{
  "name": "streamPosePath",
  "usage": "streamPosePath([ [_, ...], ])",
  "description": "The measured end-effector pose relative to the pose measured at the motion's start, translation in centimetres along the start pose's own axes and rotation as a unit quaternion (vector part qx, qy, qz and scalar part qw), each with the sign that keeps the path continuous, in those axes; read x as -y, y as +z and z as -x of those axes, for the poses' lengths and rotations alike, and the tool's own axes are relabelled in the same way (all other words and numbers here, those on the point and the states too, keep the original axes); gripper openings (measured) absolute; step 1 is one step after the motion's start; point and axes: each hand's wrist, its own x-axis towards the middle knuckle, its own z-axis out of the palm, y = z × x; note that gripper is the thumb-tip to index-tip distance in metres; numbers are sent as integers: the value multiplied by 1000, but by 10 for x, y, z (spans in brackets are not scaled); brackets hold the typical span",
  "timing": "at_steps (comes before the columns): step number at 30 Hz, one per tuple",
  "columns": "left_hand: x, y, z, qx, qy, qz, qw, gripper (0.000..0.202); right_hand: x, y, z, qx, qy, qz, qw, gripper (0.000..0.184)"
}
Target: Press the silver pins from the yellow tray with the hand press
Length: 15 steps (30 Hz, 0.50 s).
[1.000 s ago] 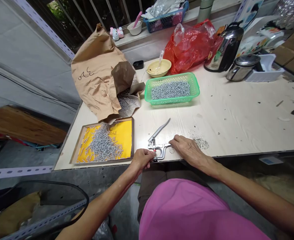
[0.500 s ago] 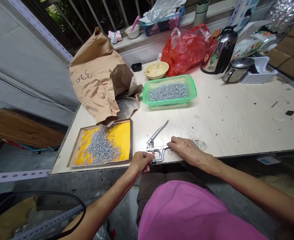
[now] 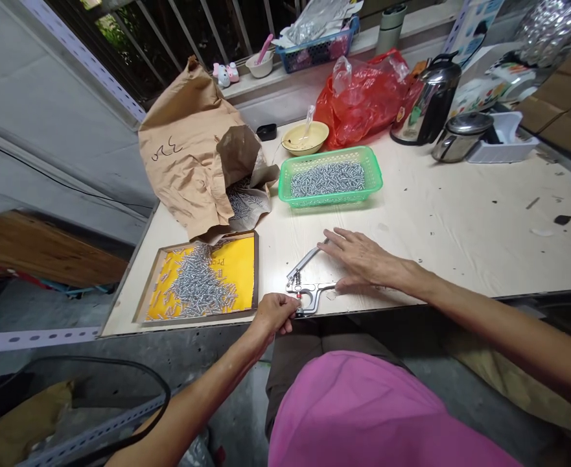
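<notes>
A pair of silver hand pliers point(image 3: 310, 290), like snap-fastener pliers with a spring and a small red part at the head, lies near the table's front edge with its handles spread apart. My left hand point(image 3: 276, 312) is closed in a pinch at the jaws; whatever sits between its fingertips is too small to make out. Over the handle ends, my right hand point(image 3: 363, 258) has its fingers apart, fingertips by the upper handle and thumb by the lower one. Left of the pliers, a shallow box point(image 3: 256, 272) with a yellow bottom holds a heap of small metal pins point(image 3: 195, 285).
A green basket point(image 3: 331, 201) full of similar metal pieces stands behind the pliers. An open brown paper bag point(image 3: 188, 168) leans at the back left. Further back are a yellow bowl point(image 3: 309, 146), a red plastic bag point(image 3: 358, 107), a kettle point(image 3: 428, 104) and a steel pot point(image 3: 455, 146).
My right hand has risen from the lower handle and spread its fingers up toward the upper handle. My left hand stays at the jaws.
</notes>
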Motion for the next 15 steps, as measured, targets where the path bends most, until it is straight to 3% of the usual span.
streamPosePath([
  [2,-1,0,0,-3,-3,-1,1000,28,-8,2,-9,32,-21,15,999,102],
  [4,-2,1,1,-5,-5,0,1000,27,-11,5,-15,63,-41,23,997,106],
  [11,-3,2,5,-6,-6,-4,1000,28,-4,2,-21,73,-34,18,997,98],
  [15,-4,2,5,-16,-6,-5,1000,28,-3,0,-21,60,-33,21,997,84],
])
